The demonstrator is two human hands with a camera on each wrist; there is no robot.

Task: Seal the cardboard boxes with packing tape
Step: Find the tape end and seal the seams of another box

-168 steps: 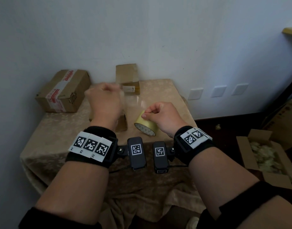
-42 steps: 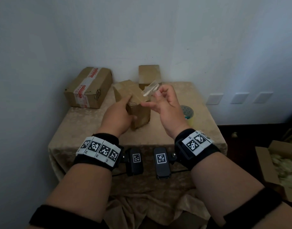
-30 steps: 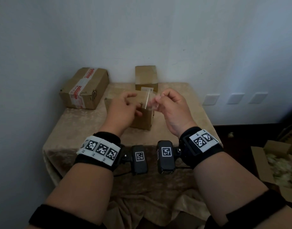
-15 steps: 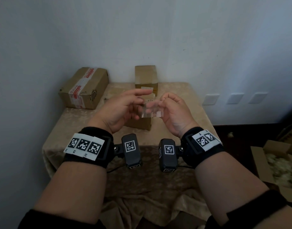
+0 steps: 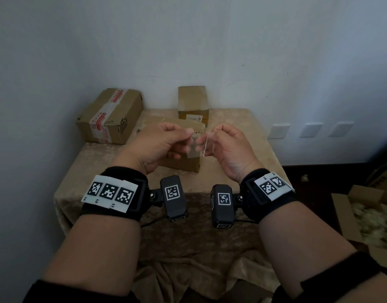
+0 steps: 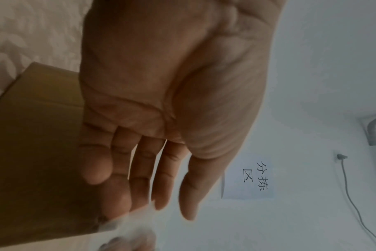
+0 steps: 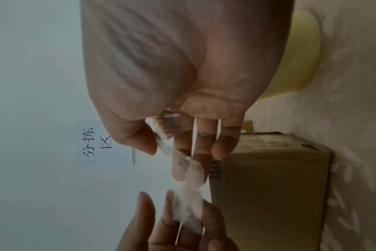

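Note:
A short strip of clear tape (image 5: 198, 145) is stretched between my two hands, above a small brown cardboard box (image 5: 183, 165) on the cloth-covered table (image 5: 242, 132). My left hand (image 5: 187, 137) pinches the strip's left end and my right hand (image 5: 207, 142) pinches its right end. In the right wrist view the tape strip (image 7: 187, 195) runs from my right hand (image 7: 174, 149) to the left hand's fingers (image 7: 172, 229), beside the box (image 7: 268, 186). The yellowish tape roll (image 7: 296, 56) lies on the table behind my right palm and is hidden in the head view.
A larger box (image 5: 110, 117) with red-and-white tape sits at the table's back left. Another small box (image 5: 192, 101) stands against the wall. An open carton with filler (image 5: 367, 219) is on the floor at right. Wall plates (image 5: 277, 131) are on the right.
My left hand, whose fingers were straight and reaching half a second ago, now pinches the strip's free end. The hands have moved slightly apart, pulling the strip flat.

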